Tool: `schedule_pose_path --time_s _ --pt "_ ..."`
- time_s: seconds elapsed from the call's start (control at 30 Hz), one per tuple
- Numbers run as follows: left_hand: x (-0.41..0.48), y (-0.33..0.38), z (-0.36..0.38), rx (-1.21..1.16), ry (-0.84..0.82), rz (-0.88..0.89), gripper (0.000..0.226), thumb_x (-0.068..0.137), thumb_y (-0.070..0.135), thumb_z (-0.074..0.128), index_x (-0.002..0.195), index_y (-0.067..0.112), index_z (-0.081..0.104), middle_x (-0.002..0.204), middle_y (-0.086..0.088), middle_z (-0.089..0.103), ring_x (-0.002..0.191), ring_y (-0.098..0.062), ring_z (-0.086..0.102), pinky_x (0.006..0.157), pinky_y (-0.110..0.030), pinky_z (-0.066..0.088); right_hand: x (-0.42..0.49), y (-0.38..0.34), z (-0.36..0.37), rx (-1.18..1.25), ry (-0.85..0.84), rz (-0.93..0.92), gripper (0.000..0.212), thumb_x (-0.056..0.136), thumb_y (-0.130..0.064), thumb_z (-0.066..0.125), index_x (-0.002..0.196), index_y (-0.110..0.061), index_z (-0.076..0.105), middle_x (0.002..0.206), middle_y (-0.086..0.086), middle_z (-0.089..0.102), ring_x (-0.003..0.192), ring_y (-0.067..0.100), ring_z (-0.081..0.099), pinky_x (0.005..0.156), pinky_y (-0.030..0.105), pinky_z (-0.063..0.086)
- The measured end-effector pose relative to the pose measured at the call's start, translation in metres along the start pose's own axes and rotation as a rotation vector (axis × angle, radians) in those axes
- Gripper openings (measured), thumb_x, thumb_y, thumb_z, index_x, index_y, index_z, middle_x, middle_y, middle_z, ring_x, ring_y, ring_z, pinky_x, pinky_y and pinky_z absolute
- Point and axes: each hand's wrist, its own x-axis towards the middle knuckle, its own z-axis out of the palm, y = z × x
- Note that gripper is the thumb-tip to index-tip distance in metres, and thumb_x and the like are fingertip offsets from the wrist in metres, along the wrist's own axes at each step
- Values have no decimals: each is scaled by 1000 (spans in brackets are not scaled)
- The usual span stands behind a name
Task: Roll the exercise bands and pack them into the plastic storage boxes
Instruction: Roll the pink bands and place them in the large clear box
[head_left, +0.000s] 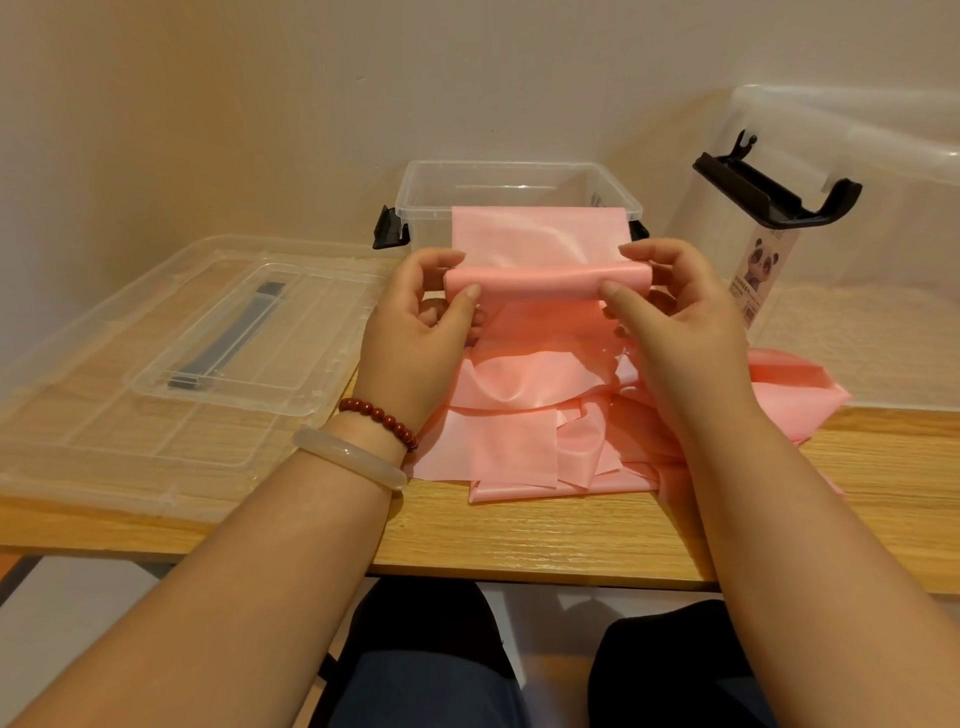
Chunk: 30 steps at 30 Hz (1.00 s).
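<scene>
On my feed I see two pieces of jewellery at the wrist of the left hand (415, 338): a bracelet of round dark-red beads (378, 415) and, behind it, a smooth, milky, translucent bangle (349, 457). Both forearms are bare. Black clothing (431, 634) covers the knees, turning blue-grey lower down.

Two boxes: small box (519, 165) at 12 o'clock, large box (883, 234) at 2. One lid (104, 415) at 9. Two hands: left grip (415, 332), right grip (680, 322). Two bracelets (379, 415). Pink bands (498, 447): one heap, number unclear.
</scene>
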Motion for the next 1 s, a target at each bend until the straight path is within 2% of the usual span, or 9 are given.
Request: schedule_pose_path --time_s 0.1,0.17,0.27,0.33,0.53,0.67,0.77,0.87,1.0 --pt "2 0 -2 8 25 8 23 94 10 59 104 31 61 98 3 66 75 -16 67 71 -34 59 0 -1 2 20 13 25 25 90 -18 68 113 -23 61 95 -2 66 66 3 65 59 16 50" --pt "1 2 -3 -31 20 1 24 94 8 59 109 27 62 98 -1 67 77 -12 67 71 -28 58 0 -1 2 32 17 52 20 90 -18 67 110 -22 62 90 0 68 62 3 65 55 14 47" --pt "-1 4 -3 -21 -8 10 32 92 2 59 115 23 62 107 -5 66 91 -11 67 73 -18 54 0 -2 2 55 23 80 13 91 -18 67 104 -20 66 91 1 69 68 7 68 60 16 52" --pt "0 2 -3 1 -9 7 37 90 -1 57 116 25 62 112 -7 66 98 -15 67 76 -20 55 0 -2 2 75 26 85 14 90 -18 68 103 -19 67 94 1 69 74 10 70 68 22 57" --pt "1 -1 -1 -13 29 -27 27 92 0 56 109 19 66 90 0 71 83 -14 70 77 -34 59 0 -2 0 65 17 73 25 88 -14 67 113 -18 66 102 0 69 82 7 69 67 16 53" --pt "1 -2 0 7 31 -10 28 94 5 55 110 27 63 95 1 68 78 -16 69 76 -37 59 0 -2 1 58 15 38 25 90 -14 66 113 -22 62 100 1 67 71 7 67 64 18 53" --pt "1 0 -2 1 36 8 28 95 10 56 106 35 60 103 0 65 78 -16 69 71 -31 59 -1 -2 1 46 18 25 22 92 -17 65 113 -24 63 94 1 67 67 7 65 60 19 51" --pt "1 2 -2 -1 34 15 22 95 9 57 104 29 63 103 1 66 85 -12 68 70 -25 57 -1 -2 2 43 20 22 18 93 -18 63 110 -22 66 90 1 69 69 8 65 61 19 52" --pt "0 3 -3 18 15 9 25 93 4 56 106 24 64 109 -4 65 87 -10 68 69 -18 54 -1 -4 2 70 18 36 21 91 -15 64 112 -19 67 100 0 68 77 8 67 63 16 52"
